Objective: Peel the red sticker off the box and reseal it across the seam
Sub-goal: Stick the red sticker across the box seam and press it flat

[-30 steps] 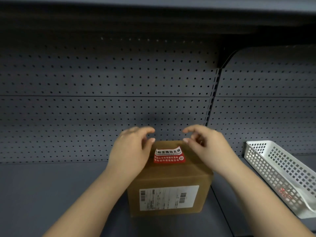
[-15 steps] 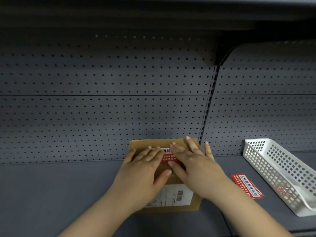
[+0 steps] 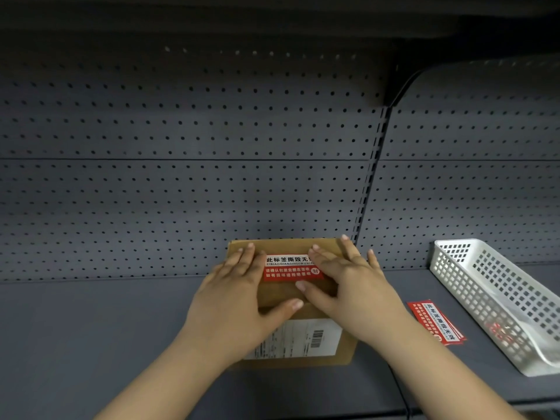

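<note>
A brown cardboard box [image 3: 285,246] lies on the grey shelf [image 3: 91,328] against the pegboard. A red and white sticker [image 3: 289,268] is stuck flat on its top face. A white shipping label [image 3: 306,338] shows on the near part of the top. My left hand [image 3: 236,304] rests flat on the box, just left of the sticker, fingers spread. My right hand [image 3: 345,286] lies flat on the box's right part, its fingertips over the sticker's right end. Neither hand grips anything.
A small stack of red stickers [image 3: 436,322] lies on the shelf right of the box. A white perforated plastic basket [image 3: 497,298] stands at the far right. The grey pegboard back wall [image 3: 181,177] rises directly behind the box.
A second ago both hands hovered over the box with its top facing away. Now they are flat on the top and have spread apart, uncovering the sticker.
</note>
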